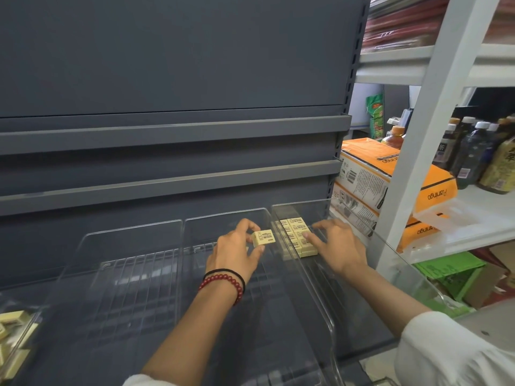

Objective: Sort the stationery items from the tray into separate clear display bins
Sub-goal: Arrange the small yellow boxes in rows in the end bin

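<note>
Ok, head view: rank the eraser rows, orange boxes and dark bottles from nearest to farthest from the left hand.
1. eraser rows, in the clear bin just right of the left hand.
2. orange boxes, farther right on the white shelf.
3. dark bottles, far right on that shelf.

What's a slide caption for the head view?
Left hand holds one eraser; right hand touches eraser rows in rightmost clear bin.

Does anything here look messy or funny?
Yes. The orange packs on the white shelf lie with their print upside down, and the tray erasers at bottom left are jumbled. The erasers in the right bin sit in neat rows.
</note>
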A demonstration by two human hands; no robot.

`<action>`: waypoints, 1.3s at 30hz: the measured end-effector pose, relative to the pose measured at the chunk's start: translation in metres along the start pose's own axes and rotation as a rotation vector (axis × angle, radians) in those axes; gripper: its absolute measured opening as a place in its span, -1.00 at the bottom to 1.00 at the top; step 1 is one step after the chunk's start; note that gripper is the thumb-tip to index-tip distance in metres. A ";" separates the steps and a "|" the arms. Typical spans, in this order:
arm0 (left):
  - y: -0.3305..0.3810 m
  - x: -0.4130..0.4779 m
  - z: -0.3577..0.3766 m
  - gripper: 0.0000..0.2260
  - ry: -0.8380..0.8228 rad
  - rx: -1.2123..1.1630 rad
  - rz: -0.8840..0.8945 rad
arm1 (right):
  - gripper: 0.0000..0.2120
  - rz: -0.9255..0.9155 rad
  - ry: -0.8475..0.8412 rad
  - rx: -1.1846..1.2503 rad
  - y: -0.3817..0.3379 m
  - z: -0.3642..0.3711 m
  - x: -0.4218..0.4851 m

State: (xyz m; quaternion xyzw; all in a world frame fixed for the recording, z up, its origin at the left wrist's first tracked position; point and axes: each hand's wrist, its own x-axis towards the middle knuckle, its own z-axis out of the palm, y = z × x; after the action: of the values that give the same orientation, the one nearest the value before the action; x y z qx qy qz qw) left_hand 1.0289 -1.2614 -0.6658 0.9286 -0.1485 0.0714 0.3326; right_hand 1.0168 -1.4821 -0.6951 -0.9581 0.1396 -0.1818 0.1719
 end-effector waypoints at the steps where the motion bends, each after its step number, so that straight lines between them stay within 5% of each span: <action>1: 0.000 0.000 0.000 -0.76 0.008 0.001 0.002 | -0.58 -0.035 0.018 0.081 -0.002 -0.002 0.002; 6: 0.001 0.000 -0.001 -0.78 0.034 -0.033 0.021 | -0.64 -0.256 -0.092 0.432 -0.021 -0.009 -0.001; 14: 0.006 -0.001 0.001 -0.76 -0.008 -0.177 0.077 | -0.69 -0.427 -0.107 0.319 -0.035 -0.004 -0.004; 18: 0.005 0.001 0.003 -0.70 -0.066 -0.144 0.011 | -0.71 -0.357 -0.097 0.334 -0.024 -0.006 -0.002; 26: -0.011 -0.007 0.013 -0.82 -0.532 0.191 -0.027 | -0.74 -0.138 -0.163 0.256 0.031 -0.016 -0.009; 33: -0.009 -0.006 0.011 -0.71 -0.583 0.280 -0.023 | -0.77 -0.059 -0.400 0.161 0.052 -0.009 -0.016; 39: -0.009 -0.002 0.010 -0.67 -0.521 0.210 -0.014 | -0.71 -0.035 -0.406 0.118 0.028 0.001 -0.015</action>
State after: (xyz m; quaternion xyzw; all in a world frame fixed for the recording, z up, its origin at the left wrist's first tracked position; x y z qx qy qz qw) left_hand 1.0304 -1.2610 -0.6787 0.9461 -0.2143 -0.1569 0.1856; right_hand 0.9974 -1.5024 -0.7112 -0.9655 0.0746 0.0041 0.2493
